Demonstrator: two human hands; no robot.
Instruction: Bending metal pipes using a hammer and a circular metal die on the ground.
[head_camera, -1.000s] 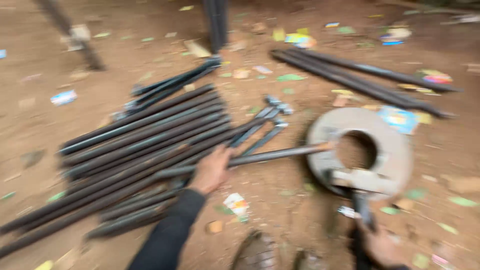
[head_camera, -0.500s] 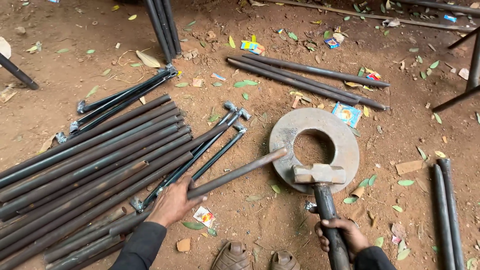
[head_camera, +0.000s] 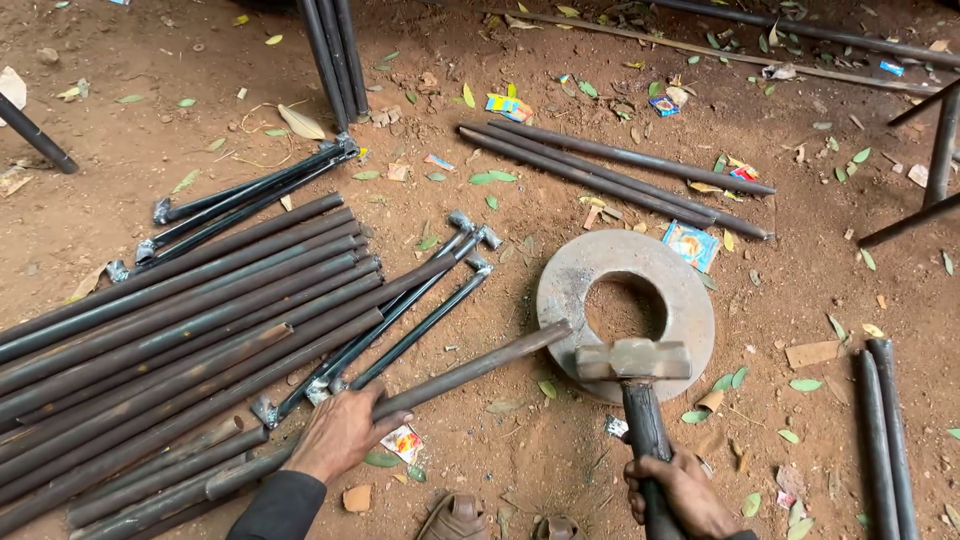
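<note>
Left hand (head_camera: 340, 432) grips the steel pipe (head_camera: 470, 368), its tip now on the ring's (head_camera: 690, 300) nine-o'clock rim; right hand (head_camera: 685, 490) clasps the hammer (head_camera: 633, 360), head now lowered onto the six-o'clock rim.

Bare dirt lies open at twelve o'clock of the steel ring (head_camera: 690, 300) — the stacked pipes (head_camera: 150, 330) wall off nine o'clock, two rods (head_camera: 885, 430) block three.

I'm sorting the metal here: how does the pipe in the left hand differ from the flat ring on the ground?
The pipe is long, thin and straight; the ring is a wide flat disc with a round hole. The left hand grips the pipe, whose far end rests at the ring's edge; the ring lies flat on the dirt, untouched by either hand. The right hand holds a hammer over the ring. Both look like dull grey metal.
</note>
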